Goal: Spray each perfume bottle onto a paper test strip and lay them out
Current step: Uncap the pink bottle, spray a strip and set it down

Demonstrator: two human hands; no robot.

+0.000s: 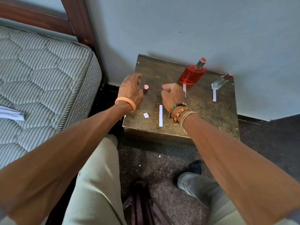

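Note:
A small dark bottle with a pink cap (145, 89) stands on the worn brown table (211, 114), just right of my left hand (130, 88), whose fingers are spread and hold nothing. My right hand (172, 96) hovers as a closed fist over the table's middle, empty as far as I can see. A red perfume bottle (192, 75) stands at the back, with a paper strip (184, 90) in front of it. A clear bottle with a dark cap (220, 82) stands at the back right, above another strip (214, 95). A third strip (160, 115) lies near the front.
A torn paper scrap (146, 115) lies by the table's front left. A striped mattress (40, 75) on a dark wooden bed frame is at the left, with a stack of paper (12, 113) on it. The grey wall sits right behind the table. My knees are below.

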